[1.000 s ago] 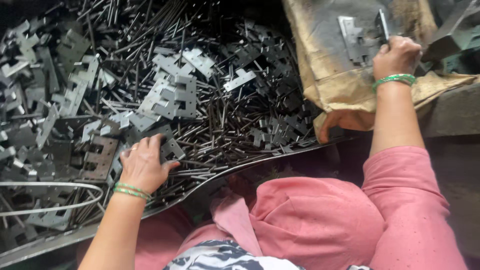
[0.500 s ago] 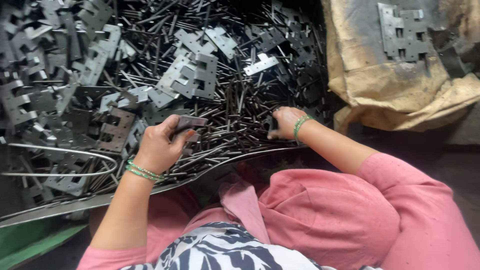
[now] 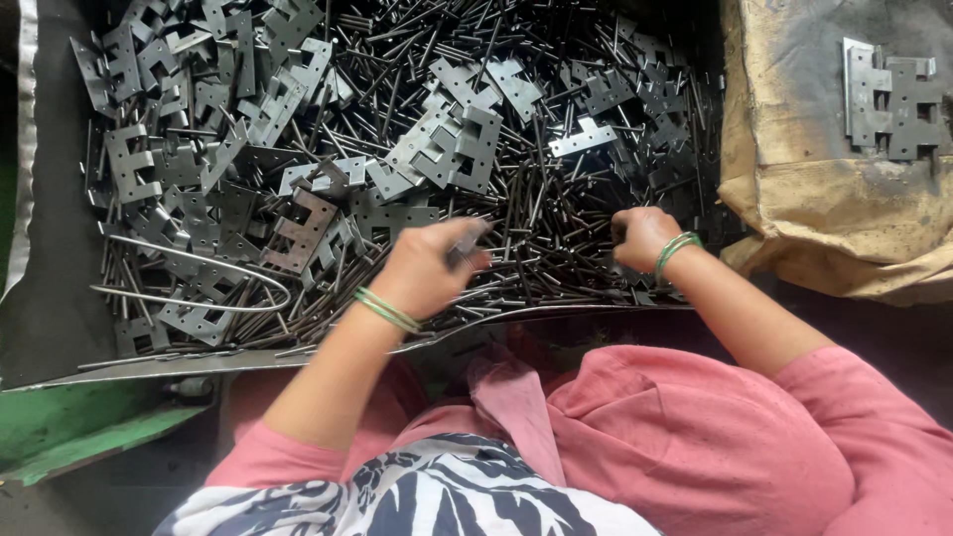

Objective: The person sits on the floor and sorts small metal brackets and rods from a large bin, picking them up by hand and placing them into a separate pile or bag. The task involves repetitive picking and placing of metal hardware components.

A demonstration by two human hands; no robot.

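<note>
The right hand (image 3: 643,236) fingertips are buried among thin metal pins (image 3: 556,248).

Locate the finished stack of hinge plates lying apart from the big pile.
In the head view, the stack of hinge plates lies at upper right on the brown sacking, beyond the right hand.

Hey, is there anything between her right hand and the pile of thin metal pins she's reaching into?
Nothing visible. The right hand already rests on the metal pins, its fingers curled down among them. The hinge plates lie farther up the pile, and the left hand is off to the side holding a metal piece.
</note>
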